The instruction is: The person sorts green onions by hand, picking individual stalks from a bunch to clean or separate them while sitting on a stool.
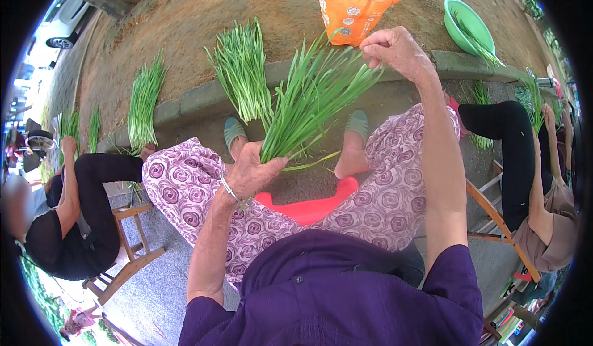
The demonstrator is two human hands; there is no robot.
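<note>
My left hand is wrapped round the lower stems of a bunch of garlic chives, held above my lap with the leaves fanning up and to the right. A bracelet circles that wrist. At the upper right of the bunch, the fingers of my right hand are pinched at the leaf tips; exactly how many leaves they grip is hidden. One yellowish leaf sticks out sideways below the bunch. Just behind, a larger pile of chives leans on the kerb.
An orange bag stands on the dirt beyond the kerb. Right of it is a green basin holding chives. Another chive pile lies left. A red stool shows between my knees. People sit on wooden chairs at both sides.
</note>
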